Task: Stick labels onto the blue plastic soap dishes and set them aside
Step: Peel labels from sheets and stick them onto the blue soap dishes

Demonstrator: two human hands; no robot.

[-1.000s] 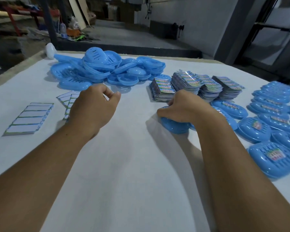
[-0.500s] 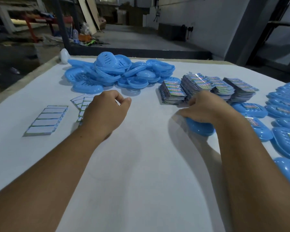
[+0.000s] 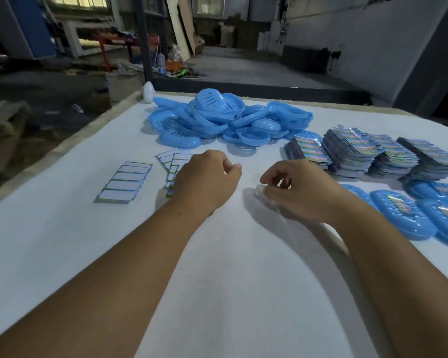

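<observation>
Dishes [image 3: 225,120]: an unlabelled blue heap sits at the far middle of the white counter [image 3: 243,293]. Labelled dishes [image 3: 401,213] lie flat at the right edge, each with a colourful sticker on top, just beside my right forearm. Label stacks [image 3: 373,153] stand in a row between the heap and the labelled dishes, nearest stack close to my right hand.

My left hand [image 3: 204,182] is over the counter, fingers curled in, thumb against the index; I see nothing in it. It partly covers spent backing sheets [image 3: 172,161]; another backing sheet [image 3: 126,182] lies apart to the left.

My right hand [image 3: 298,189] hovers near centre, fingers loosely bent, tips drawn together (blurred; I cannot tell whether anything is pinched there). The hands are near each other, not touching.
</observation>
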